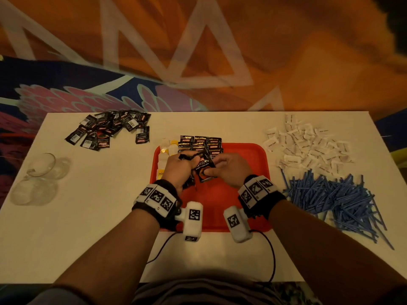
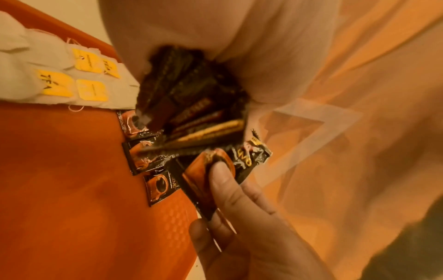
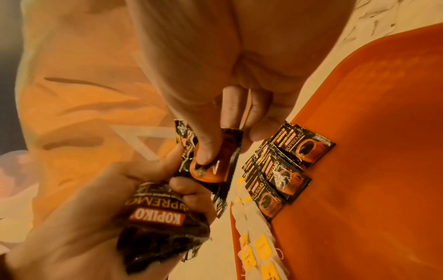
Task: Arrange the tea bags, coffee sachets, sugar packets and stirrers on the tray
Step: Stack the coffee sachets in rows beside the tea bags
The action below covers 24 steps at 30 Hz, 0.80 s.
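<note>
Both hands over tray (image 1: 211, 216) centre. My left hand (image 1: 176, 170) has its grip clamped on a bundle of coffee sachets (image 3: 158, 225); my right hand (image 1: 229, 170) pinches the top sachet (image 1: 206, 170), thumb on its face, peeling it off. Laid sachets (image 1: 200, 143) rowed at the tray's 12 o'clock, tea bags (image 2: 79, 79) along 10. Loose sachets (image 1: 110, 127) at table 11, sugar packets (image 1: 308, 146) at 1, stirrers (image 1: 334, 197) at 3, all off-tray. Risks: left bundle is fanned, so pulling one could drag neighbours out; a sloppy drop knocks the overlapped row askew.
</note>
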Tool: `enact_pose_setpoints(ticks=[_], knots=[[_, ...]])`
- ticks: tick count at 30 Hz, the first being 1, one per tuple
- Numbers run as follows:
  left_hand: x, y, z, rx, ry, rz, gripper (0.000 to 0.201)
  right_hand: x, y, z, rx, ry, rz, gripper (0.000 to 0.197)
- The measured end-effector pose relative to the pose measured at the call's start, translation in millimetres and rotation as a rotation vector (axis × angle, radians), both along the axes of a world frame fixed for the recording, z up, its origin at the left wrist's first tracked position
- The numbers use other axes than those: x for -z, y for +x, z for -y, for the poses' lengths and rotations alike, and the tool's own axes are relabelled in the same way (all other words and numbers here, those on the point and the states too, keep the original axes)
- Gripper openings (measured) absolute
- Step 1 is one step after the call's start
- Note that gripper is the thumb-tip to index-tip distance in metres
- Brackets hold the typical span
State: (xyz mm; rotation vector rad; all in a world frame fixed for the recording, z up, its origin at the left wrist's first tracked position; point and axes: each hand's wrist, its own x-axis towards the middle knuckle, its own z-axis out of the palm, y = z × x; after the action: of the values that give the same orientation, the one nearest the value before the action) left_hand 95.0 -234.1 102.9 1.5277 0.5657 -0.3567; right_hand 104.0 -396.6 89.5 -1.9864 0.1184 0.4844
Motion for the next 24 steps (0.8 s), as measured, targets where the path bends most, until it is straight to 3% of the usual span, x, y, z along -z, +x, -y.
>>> enact_pose_setpoints(ticks=[6,11,17,20,24], knots=[[1,-2,10,0.157,0.175,0.159,0.007,9,-9,10,-0.004,-0.015,0.036,0.018],[18,2,22,0.111,0.393,0.294,0.012,19,-9,7,0.018,-0.007,0.018,0.018],[44,8,24,0.086,0.491,0.283,0.028,36,3,14,0.027,-0.09,-0.024,0.01],[56,13,13,0.251,0.663,0.23,0.045,51,17,21,0.031,-0.204,-0.083,0.014],[68,14,6,0.7,0.916,0.119,0.058,70,34,30,0.083,-0.304,-0.157,0.018]])
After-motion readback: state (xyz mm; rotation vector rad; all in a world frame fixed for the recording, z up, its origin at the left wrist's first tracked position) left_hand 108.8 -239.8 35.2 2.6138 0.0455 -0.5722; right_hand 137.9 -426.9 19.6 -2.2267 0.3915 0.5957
